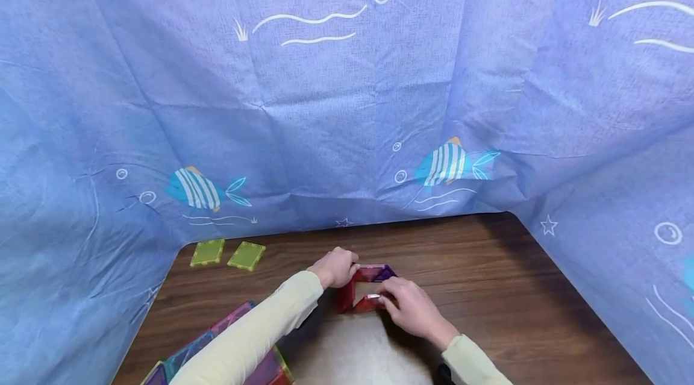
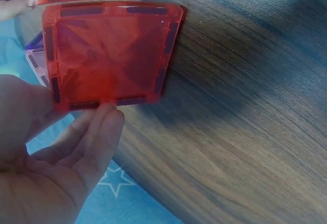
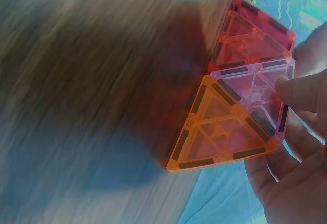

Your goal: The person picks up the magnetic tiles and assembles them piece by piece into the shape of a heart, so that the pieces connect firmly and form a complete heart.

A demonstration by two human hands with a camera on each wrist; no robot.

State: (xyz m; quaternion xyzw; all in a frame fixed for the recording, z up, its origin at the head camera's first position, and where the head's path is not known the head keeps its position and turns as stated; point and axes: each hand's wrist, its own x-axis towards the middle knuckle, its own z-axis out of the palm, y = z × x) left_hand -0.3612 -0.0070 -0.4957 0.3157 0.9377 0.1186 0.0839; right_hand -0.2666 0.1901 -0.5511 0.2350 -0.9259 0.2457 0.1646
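Note:
Several translucent magnetic tiles stand on edge in a small ring on the table. My left hand [image 1: 337, 267] holds the far upper corner of a red square magnetic tile [image 2: 107, 55] at the ring's left side, thumb and fingertips at its edge. My right hand [image 1: 410, 306] is at the ring's right front. It pinches a pink triangular magnetic tile [image 3: 253, 88], with the thumb on its near face. An orange triangular tile [image 3: 219, 129] and a red triangular tile [image 3: 240, 42] adjoin the pink one. A purple tile [image 1: 385, 273] shows at the ring's far right corner.
Two yellow-green square tiles [image 1: 246, 255] lie at the table's far left. A group of coloured tiles [image 1: 233, 317] sits at the near left, partly covered by my left sleeve. The brown wooden table [image 1: 488, 288] meets a blue patterned cloth [image 1: 347, 102] behind and at both sides.

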